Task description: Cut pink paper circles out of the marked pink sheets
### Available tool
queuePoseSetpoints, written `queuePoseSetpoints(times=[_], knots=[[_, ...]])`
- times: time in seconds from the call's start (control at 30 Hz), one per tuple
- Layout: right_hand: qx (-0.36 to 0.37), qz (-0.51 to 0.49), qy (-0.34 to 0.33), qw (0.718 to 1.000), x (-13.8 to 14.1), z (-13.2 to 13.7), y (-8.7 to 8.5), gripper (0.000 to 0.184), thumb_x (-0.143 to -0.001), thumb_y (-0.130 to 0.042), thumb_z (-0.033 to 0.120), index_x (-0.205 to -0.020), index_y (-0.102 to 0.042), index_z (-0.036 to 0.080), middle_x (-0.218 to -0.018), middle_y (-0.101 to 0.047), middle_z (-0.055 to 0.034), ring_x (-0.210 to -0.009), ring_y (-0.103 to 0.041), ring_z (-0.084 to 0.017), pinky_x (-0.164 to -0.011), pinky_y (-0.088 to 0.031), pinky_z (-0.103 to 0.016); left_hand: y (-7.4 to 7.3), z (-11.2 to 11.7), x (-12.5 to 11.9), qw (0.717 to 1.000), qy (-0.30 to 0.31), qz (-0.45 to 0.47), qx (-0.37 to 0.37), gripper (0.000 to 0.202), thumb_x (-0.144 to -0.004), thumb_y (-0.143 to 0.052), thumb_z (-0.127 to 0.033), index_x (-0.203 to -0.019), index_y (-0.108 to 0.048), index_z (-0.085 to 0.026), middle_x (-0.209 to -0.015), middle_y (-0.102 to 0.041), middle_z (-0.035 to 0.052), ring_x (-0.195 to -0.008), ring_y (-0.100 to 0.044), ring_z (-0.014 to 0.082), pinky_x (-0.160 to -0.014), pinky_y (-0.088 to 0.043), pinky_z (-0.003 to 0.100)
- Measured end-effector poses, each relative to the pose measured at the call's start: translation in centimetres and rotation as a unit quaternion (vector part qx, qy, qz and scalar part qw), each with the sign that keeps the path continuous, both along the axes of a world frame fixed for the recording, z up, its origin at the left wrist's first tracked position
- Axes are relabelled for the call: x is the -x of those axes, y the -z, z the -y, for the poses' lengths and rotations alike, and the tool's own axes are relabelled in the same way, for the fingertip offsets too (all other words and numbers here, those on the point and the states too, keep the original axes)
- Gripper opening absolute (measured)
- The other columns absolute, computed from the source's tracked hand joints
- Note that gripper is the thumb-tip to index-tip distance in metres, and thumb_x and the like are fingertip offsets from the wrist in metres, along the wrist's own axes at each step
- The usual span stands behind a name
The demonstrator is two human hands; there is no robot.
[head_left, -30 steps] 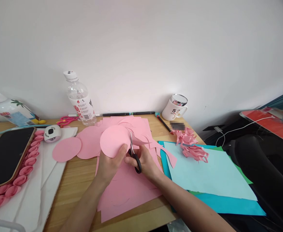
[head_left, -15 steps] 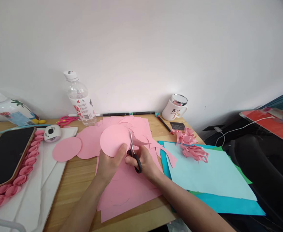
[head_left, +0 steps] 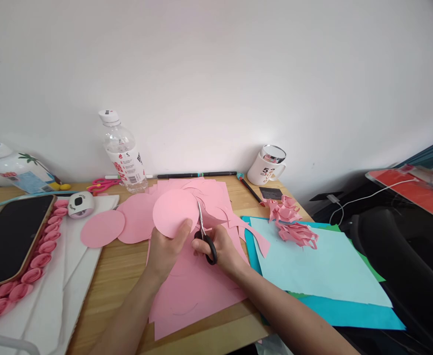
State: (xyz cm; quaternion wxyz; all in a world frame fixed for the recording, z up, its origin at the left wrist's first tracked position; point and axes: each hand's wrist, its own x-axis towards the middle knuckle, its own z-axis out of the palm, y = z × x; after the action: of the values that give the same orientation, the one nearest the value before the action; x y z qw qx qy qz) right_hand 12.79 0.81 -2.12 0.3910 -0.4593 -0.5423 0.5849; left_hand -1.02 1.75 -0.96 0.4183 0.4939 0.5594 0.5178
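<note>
My left hand (head_left: 166,251) pinches a pink paper circle (head_left: 174,212) by its lower edge and holds it upright above the desk. My right hand (head_left: 220,249) grips black-handled scissors (head_left: 204,236), whose blades point up along the circle's right edge. Under both hands lies a stack of pink paper sheets (head_left: 194,291). Two more cut pink circles (head_left: 103,228) rest flat on the desk to the left.
A clear water bottle (head_left: 122,153) and a white mug (head_left: 266,166) stand by the wall. Light blue paper (head_left: 320,266) with pink paper scraps (head_left: 294,222) lies to the right. A black phone (head_left: 11,236) on rolled pink paper roses sits at the left. Pens lie along the wall.
The pink circle has turned slightly in my left hand and the scissors have shifted a little along its edge. Everything else on the desk stays where it was.
</note>
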Motion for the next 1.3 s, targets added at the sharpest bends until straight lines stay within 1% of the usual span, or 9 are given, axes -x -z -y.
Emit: queuePoseSetpoints(times=[0.17,0.3,0.47,0.53,0.6,0.67,0.8,1.03,1.3], knots=[[0.026,-0.019,0.007,0.999,0.2,0.1,-0.6,0.038,-0.059,-0.075,0.051,-0.062,-0.057,0.017,-0.045,-0.050,0.0027,-0.042,-0.045,-0.011,-0.041,-0.033,-0.023,0.0,0.0,0.1,1.000,0.007,0.003,-0.007,0.033,-0.071,-0.064,-0.046,-0.075,-0.069,-0.013,-0.075,-0.073,0.0073,-0.075,-0.068,0.0229,-0.063,-0.054,0.028],[0.030,-0.032,0.014,0.999,0.5,0.3,-0.6,0.040,-0.059,-0.076,0.051,-0.071,-0.059,0.017,-0.045,-0.051,0.0032,-0.042,-0.047,-0.012,-0.041,-0.034,-0.023,0.0,0.1,0.1,1.000,0.004,-0.008,-0.010,0.035,-0.073,-0.062,-0.047,-0.070,-0.068,-0.013,-0.068,-0.072,0.0075,-0.079,-0.068,0.0254,-0.064,-0.054,0.029],[0.015,-0.059,0.000,0.998,0.7,0.4,0.4,0.045,-0.059,-0.078,0.048,-0.084,-0.059,0.016,-0.046,-0.050,0.0043,-0.043,-0.046,-0.012,-0.042,-0.033,-0.024,0.0,0.0,-0.2,0.999,-0.019,0.013,-0.032,0.036,-0.070,-0.068,-0.042,-0.092,-0.068,-0.014,-0.093,-0.073,0.0095,-0.095,-0.066,0.0257,-0.079,-0.055,0.033],[0.018,-0.087,0.015,0.996,0.8,0.4,0.7,0.060,-0.056,-0.082,0.042,-0.102,-0.054,0.016,-0.051,-0.052,0.0053,-0.047,-0.046,-0.012,-0.045,-0.034,-0.024,0.0,0.1,-0.3,0.999,-0.012,0.022,-0.039,0.036,-0.070,-0.068,-0.039,-0.097,-0.067,-0.014,-0.098,-0.072,0.0095,-0.097,-0.066,0.0249,-0.082,-0.054,0.033],[0.028,-0.121,0.043,0.991,0.8,0.4,0.7,0.082,-0.053,-0.085,0.036,-0.120,-0.041,0.018,-0.058,-0.054,0.0062,-0.053,-0.048,-0.013,-0.050,-0.036,-0.024,-0.1,0.1,-0.3,0.999,0.007,0.023,-0.037,0.034,-0.071,-0.067,-0.037,-0.097,-0.067,-0.015,-0.096,-0.073,0.0090,-0.093,-0.067,0.0241,-0.081,-0.055,0.033],[0.039,-0.142,0.060,0.987,0.7,0.4,0.4,0.096,-0.051,-0.087,0.033,-0.128,-0.032,0.019,-0.063,-0.054,0.0062,-0.058,-0.048,-0.013,-0.054,-0.038,-0.025,-0.2,0.2,-0.3,0.999,0.027,0.018,-0.034,0.031,-0.071,-0.066,-0.036,-0.095,-0.067,-0.015,-0.093,-0.073,0.0086,-0.088,-0.068,0.0234,-0.078,-0.056,0.033],[0.045,-0.140,0.058,0.987,0.6,0.4,0.0,0.097,-0.051,-0.086,0.035,-0.129,-0.031,0.019,-0.065,-0.054,0.0053,-0.061,-0.047,-0.014,-0.056,-0.037,-0.027,-0.3,0.2,-0.3,0.999,0.039,0.014,-0.033,0.032,-0.071,-0.066,-0.036,-0.095,-0.067,-0.015,-0.094,-0.072,0.0084,-0.089,-0.067,0.0236,-0.078,-0.056,0.033],[0.025,-0.133,0.053,0.989,0.6,0.4,0.2,0.091,-0.053,-0.085,0.039,-0.125,-0.033,0.021,-0.066,-0.052,0.0046,-0.064,-0.047,-0.015,-0.057,-0.037,-0.027,-0.7,0.2,-0.4,0.999,0.034,0.028,-0.028,0.047,-0.065,-0.070,-0.036,-0.106,-0.063,-0.015,-0.096,-0.072,0.0098,-0.099,-0.065,0.0282,-0.081,-0.055,0.037],[0.028,-0.108,0.058,0.992,0.5,0.5,0.3,0.087,-0.054,-0.083,0.044,-0.123,-0.035,0.024,-0.071,-0.055,0.0032,-0.064,-0.051,-0.016,-0.056,-0.038,-0.028,-0.8,0.3,-0.5,0.999,0.028,0.030,-0.026,0.049,-0.065,-0.071,-0.037,-0.108,-0.062,-0.015,-0.100,-0.070,0.0106,-0.100,-0.064,0.0277,-0.085,-0.054,0.038]])
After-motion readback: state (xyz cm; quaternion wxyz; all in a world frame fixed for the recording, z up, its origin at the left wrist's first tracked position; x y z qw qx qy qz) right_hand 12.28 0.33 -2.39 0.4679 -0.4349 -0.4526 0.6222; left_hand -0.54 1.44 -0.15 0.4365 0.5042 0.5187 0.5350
